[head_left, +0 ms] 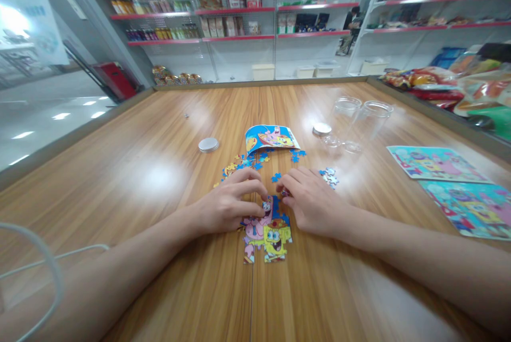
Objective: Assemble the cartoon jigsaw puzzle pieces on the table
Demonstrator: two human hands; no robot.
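Shiny wooden counter (319, 299) carries a part-built puzzle (275, 238) near its front. The left hand (231, 202) touches it, grip apart; the right hand (308, 199) pinches a piece (285, 192) (a tiny one). Match colours, press gently.

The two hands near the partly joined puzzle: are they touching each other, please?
Apart. The head view shows tabletop in the narrow gap between the left hand and the right hand.

From head height, the camera looks down across the table (159, 289).
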